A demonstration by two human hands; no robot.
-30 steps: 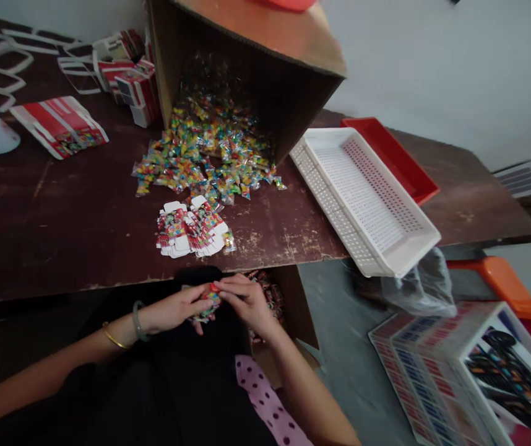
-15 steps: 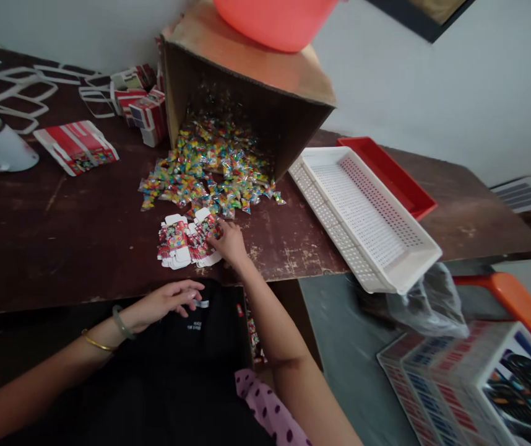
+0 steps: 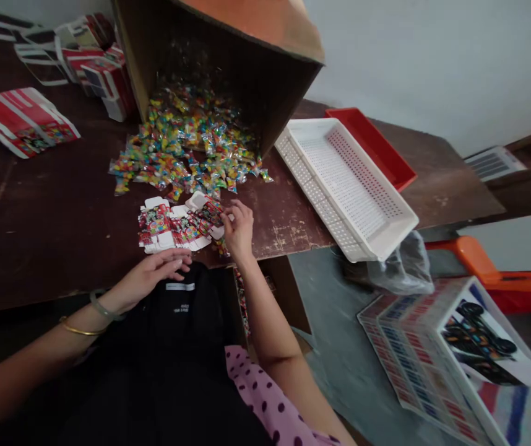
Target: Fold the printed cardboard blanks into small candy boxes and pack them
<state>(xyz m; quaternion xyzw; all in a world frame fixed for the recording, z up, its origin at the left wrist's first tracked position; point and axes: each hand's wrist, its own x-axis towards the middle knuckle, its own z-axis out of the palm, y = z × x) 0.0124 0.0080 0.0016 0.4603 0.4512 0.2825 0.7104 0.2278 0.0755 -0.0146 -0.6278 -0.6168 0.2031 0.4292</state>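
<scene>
Small flattened red-and-white printed cartons (image 3: pixel 156 224) lie in overlapping stacks near the table's front edge. My right hand (image 3: pixel 240 228) is closed with its fingertips at the right edge of one printed carton (image 3: pixel 210 212), which is tilted above the stack. Part of that grip is hidden by the fingers. My left hand (image 3: pixel 161 271) hovers at the table edge just below the stacks, fingers stretched out and holding nothing. Behind the cartons, a heap of small clear-wrapped colourful candies (image 3: pixel 186 145) spills from a cardboard box (image 3: pixel 288 34) lying on its side.
A white perforated basket (image 3: pixel 312 192) and a red tray (image 3: pixel 379 155) stand to the right. At left are a larger red-and-white box (image 3: pixel 28 121) and stacked cartons (image 3: pixel 107 83). Beside the table are an orange chair (image 3: pixel 479 263) and a striped crate (image 3: pixel 414 347).
My right hand has tilted the top carton up from the stack. My left hand stays open near the table edge. The whole view has shifted, moving things up and left.
</scene>
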